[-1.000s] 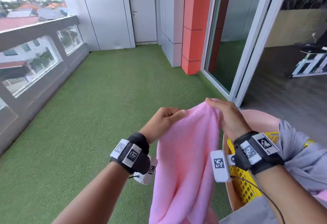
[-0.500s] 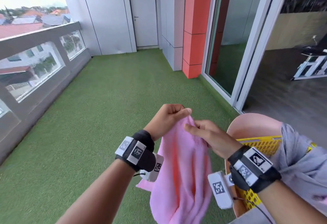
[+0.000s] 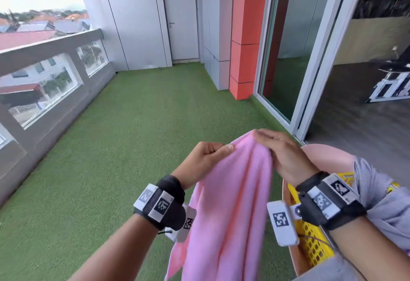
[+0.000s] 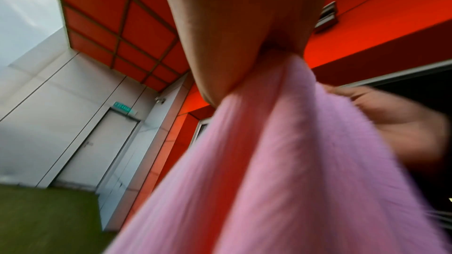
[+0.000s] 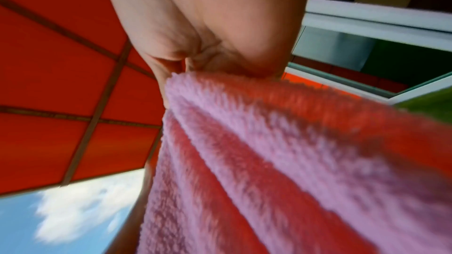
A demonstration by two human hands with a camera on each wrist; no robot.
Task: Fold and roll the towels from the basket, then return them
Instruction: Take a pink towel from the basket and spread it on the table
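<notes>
Green turf [image 3: 133, 147] covers the balcony floor, with a grey railing wall [image 3: 44, 76] along its left edge and a sliding glass door [image 3: 288, 58] along its right edge. Left hand [image 3: 206, 158]: grip clamped on the upper left edge of the pink towel [image 3: 228, 203], thumb pinching the cloth against curled fingers. Right hand [image 3: 286, 156]: grip clamped on the upper right edge of the same towel. Between both hands the towel hangs down in folds, raised above the turf. At the lower right, a yellow basket [image 3: 310, 243] holds grey cloth [image 3: 381, 203].
</notes>
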